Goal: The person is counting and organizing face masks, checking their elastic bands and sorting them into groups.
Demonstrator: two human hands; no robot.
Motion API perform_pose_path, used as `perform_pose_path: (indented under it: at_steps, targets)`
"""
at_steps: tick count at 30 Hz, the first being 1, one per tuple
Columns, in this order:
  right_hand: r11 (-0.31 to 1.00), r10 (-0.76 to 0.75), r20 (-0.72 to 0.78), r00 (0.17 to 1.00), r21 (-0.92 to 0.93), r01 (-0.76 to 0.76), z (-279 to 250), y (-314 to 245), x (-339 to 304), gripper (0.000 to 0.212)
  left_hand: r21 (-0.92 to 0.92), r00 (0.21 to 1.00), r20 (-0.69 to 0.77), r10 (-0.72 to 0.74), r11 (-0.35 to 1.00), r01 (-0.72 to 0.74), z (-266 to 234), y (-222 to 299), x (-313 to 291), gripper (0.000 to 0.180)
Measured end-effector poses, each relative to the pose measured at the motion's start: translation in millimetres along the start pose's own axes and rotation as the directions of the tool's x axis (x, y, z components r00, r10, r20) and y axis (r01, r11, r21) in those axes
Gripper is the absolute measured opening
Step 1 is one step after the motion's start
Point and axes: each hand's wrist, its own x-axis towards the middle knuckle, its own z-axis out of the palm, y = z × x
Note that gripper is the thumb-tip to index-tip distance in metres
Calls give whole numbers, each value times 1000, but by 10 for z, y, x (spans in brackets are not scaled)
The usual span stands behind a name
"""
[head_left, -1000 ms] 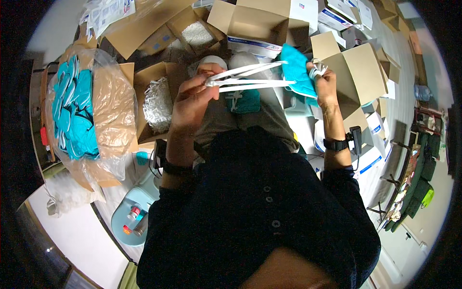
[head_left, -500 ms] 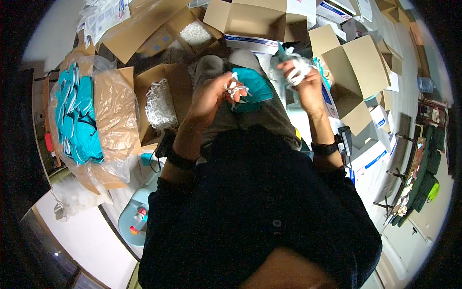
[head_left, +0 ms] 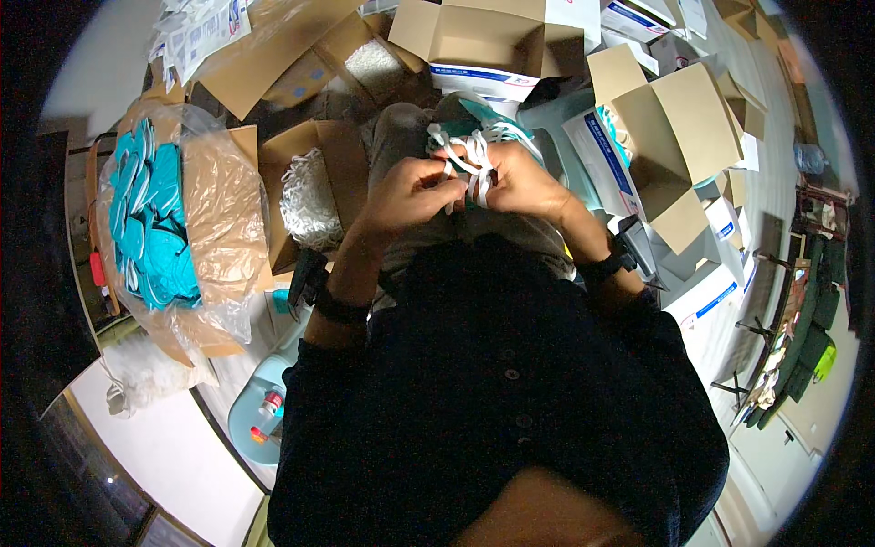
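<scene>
Over my lap my two hands are close together, nearly touching. My left hand (head_left: pixel 410 193) is closed in a pinch at the left side of a bunch of white straps (head_left: pixel 476 153). My right hand (head_left: pixel 521 185) is closed on the same bunch, with loops wound about its fingers. Just beyond the fingers shows part of a teal fabric piece (head_left: pixel 483 111), with straps trailing over it. The hands hide most of the teal piece, and whether the straps are fixed to it I cannot tell.
At left a carton lined with clear plastic (head_left: pixel 223 219) holds stacked teal fabric pieces (head_left: pixel 155 223). Beside my knee stands a box of white straps (head_left: pixel 308 199). Open cartons (head_left: pixel 670 137) crowd the right and far side. A bottle (head_left: pixel 265 415) lies on a pale blue stool at lower left.
My right hand has come in from the right to meet my left, bringing its bunch of white straps. The teal piece that hung below my left hand is now mostly hidden.
</scene>
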Motion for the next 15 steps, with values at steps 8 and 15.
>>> perform_pose_path:
  at_steps: [8, 15]
  targets:
    - [790, 61, 28, 998, -613, -31, 42, 274, -104, 34, 5, 993, 54, 104, 995, -105, 106, -115, -16, 21]
    - [651, 510, -359, 782, 755, -79, 75, -37, -109, 14, -92, 991, -97, 92, 991, -101, 339, -205, 99, 23]
